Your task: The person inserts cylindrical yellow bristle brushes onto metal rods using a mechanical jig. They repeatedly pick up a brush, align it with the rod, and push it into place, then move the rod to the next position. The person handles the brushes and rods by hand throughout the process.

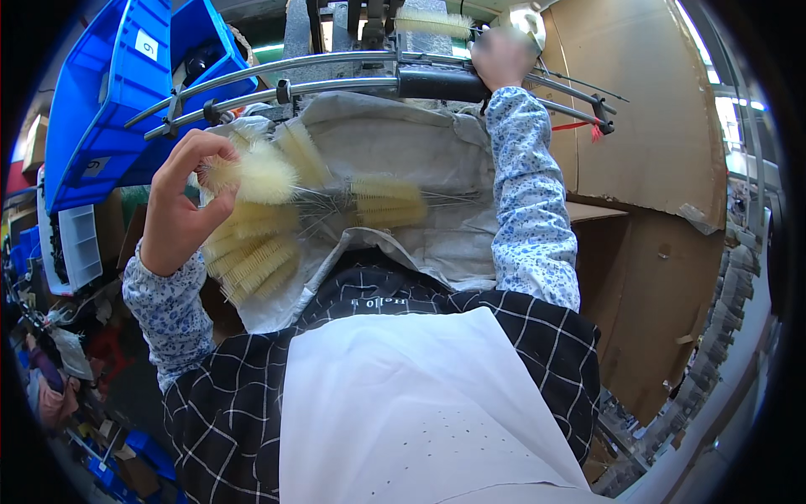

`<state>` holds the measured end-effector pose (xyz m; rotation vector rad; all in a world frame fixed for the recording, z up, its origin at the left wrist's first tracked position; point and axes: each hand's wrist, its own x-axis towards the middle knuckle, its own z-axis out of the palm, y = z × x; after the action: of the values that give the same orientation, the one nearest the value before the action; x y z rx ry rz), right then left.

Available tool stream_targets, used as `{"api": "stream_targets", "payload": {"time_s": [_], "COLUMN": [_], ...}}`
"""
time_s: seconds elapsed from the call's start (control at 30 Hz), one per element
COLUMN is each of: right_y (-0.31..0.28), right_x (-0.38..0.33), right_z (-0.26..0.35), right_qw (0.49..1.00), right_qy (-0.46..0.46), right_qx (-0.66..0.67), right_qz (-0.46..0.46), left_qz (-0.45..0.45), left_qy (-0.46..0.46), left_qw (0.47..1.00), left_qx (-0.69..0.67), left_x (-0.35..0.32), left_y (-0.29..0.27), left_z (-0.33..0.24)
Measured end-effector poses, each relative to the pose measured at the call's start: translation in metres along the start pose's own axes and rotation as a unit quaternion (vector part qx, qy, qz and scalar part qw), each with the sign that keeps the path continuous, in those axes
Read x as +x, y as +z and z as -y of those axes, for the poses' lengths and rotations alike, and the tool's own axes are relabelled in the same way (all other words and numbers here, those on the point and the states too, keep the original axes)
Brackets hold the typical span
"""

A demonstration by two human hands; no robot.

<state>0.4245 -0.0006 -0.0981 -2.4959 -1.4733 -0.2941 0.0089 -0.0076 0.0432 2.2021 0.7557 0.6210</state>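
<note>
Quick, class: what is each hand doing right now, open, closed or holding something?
Left hand: thumb and fingers curled around a cream bristle brush.
Right hand: by the shiny metal part; its grip cannot be told.

- Upper left, ahead of you: white label (pixel 146 44) on blue bin (pixel 84 113), one dark numeral, legible.
- Lower on the blue plastic, also to your left: second tag (pixel 96 166), pale, likewise one dark numeral, seen aslant.
- On your black checked apron (pixel 243 403), at the chest: short pale lettering (pixel 390 302), upside down to you.
</note>
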Motion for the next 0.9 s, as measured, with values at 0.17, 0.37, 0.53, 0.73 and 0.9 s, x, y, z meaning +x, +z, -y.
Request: {"api": "stream_targets", "payload": {"time_s": [0.17, 0.37, 0.53, 0.73, 0.9], "right_y": [0.013, 0.012, 0.007, 0.005, 0.008], "right_x": [0.003, -0.002, -0.009, -0.019, -0.017], "right_z": [-0.002, 0.033, 0.083, 0.138, 0.125], "right_qw": [0.993, 0.993, 0.997, 0.996, 0.995], "right_qy": [-0.023, -0.039, -0.03, -0.027, -0.032], "right_qx": [0.114, 0.109, 0.07, 0.089, 0.088], "right_qz": [-0.012, -0.017, 0.015, 0.012, 0.018], "left_qz": [-0.011, -0.024, -0.034, -0.01, -0.02], "left_qy": [0.0, -0.011, -0.018, -0.005, -0.009], "left_qw": [1.0, 1.0, 0.999, 1.0, 1.0], "left_qx": [0.001, 0.004, 0.001, -0.001, -0.003], "left_x": [0.001, -0.003, -0.009, -0.002, -0.001], "left_y": [-0.003, -0.012, -0.016, -0.01, -0.008], "left_z": [-0.003, -0.009, -0.009, -0.007, -0.008]}}
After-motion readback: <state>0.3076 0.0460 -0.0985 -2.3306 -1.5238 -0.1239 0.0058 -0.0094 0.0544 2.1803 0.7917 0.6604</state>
